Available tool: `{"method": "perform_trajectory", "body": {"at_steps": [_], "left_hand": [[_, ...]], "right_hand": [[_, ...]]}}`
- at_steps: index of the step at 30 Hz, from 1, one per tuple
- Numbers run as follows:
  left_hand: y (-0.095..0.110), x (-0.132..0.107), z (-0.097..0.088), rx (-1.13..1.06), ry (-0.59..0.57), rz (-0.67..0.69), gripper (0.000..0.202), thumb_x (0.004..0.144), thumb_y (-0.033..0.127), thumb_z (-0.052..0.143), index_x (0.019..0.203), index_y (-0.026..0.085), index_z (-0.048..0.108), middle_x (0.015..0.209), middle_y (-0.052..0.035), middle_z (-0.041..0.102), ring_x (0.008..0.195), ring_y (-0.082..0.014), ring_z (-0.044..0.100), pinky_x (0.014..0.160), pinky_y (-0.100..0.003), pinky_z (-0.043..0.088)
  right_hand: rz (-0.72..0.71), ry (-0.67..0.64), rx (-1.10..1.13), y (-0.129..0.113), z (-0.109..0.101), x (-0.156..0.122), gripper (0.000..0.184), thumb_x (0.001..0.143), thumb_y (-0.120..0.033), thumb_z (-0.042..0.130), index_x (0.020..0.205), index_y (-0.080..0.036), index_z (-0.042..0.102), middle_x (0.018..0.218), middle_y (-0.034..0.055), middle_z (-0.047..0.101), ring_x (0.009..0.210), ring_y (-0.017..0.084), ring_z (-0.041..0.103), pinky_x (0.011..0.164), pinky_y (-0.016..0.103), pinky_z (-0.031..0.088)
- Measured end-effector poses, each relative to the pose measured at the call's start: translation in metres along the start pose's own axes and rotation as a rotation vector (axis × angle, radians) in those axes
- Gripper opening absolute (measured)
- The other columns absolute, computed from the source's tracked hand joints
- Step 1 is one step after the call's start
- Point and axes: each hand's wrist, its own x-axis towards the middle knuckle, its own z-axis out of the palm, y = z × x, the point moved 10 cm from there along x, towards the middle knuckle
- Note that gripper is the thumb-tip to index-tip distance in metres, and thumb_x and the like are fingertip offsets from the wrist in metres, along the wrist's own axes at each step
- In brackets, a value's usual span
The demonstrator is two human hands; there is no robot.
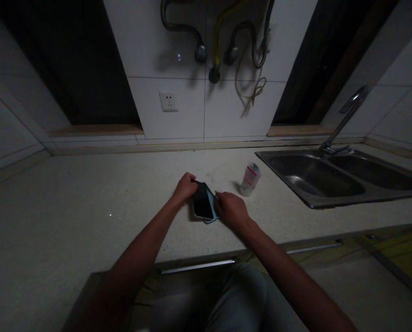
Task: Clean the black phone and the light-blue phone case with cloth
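Note:
A black phone (202, 201) lies on the pale countertop (88, 203), resting partly in a light blue case (212, 203) that sticks out along its right side. My left hand (185, 186) is closed on the phone's upper left corner. My right hand (230, 210) grips the right edge of the case, fingers curled around it. Both forearms reach in from the bottom of the head view.
A small white bottle (250, 180) with a red label stands just right of my hands. A steel double sink (337, 177) with a tap (347, 115) fills the right side. Hoses (226, 41) hang on the tiled wall beside a socket (168, 101). Drawer handles (199, 266) run under the counter edge.

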Motion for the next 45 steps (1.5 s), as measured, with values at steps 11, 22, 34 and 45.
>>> {"method": "perform_trajectory", "body": {"at_steps": [11, 22, 34, 45], "left_hand": [[-0.002, 0.004, -0.002, -0.086, 0.233, 0.091, 0.019, 0.077, 0.014, 0.062, 0.095, 0.018, 0.056, 0.108, -0.0104, 0.066, 0.103, -0.0219, 0.062, 0.09, -0.032, 0.044], [-0.016, 0.007, 0.006, -0.478, 0.256, 0.07, 0.024, 0.074, 0.007, 0.058, 0.094, 0.018, 0.05, 0.098, -0.008, 0.068, 0.092, -0.0178, 0.065, 0.088, -0.031, 0.048], [-0.008, 0.005, 0.009, -0.725, 0.115, -0.095, 0.02, 0.08, 0.035, 0.059, 0.089, 0.017, 0.057, 0.086, -0.0053, 0.063, 0.08, -0.0186, 0.061, 0.078, -0.03, 0.049], [-0.004, -0.003, 0.043, -1.024, -0.241, -0.286, 0.011, 0.09, 0.021, 0.054, 0.087, 0.011, 0.058, 0.074, -0.0083, 0.065, 0.064, -0.0166, 0.062, 0.075, -0.034, 0.054]], "right_hand": [[0.145, 0.027, 0.717, 0.019, 0.011, 0.005, 0.03, 0.086, -0.027, 0.057, 0.107, -0.012, 0.071, 0.086, 0.0098, 0.074, 0.064, 0.018, 0.066, 0.058, 0.027, 0.047], [0.325, -0.14, 1.519, 0.02, 0.051, 0.005, 0.059, 0.064, -0.03, 0.081, 0.115, -0.013, 0.056, 0.076, 0.0014, 0.068, 0.054, 0.012, 0.06, 0.051, 0.024, 0.049], [0.336, -0.098, 1.718, 0.019, 0.039, 0.007, 0.058, 0.054, -0.033, 0.089, 0.104, -0.017, 0.064, 0.077, -0.0001, 0.068, 0.065, 0.012, 0.062, 0.061, 0.025, 0.048], [0.35, -0.069, 1.725, 0.026, 0.038, 0.009, 0.046, 0.059, -0.04, 0.087, 0.094, -0.016, 0.069, 0.087, 0.0054, 0.071, 0.074, 0.015, 0.065, 0.071, 0.029, 0.052]]}}
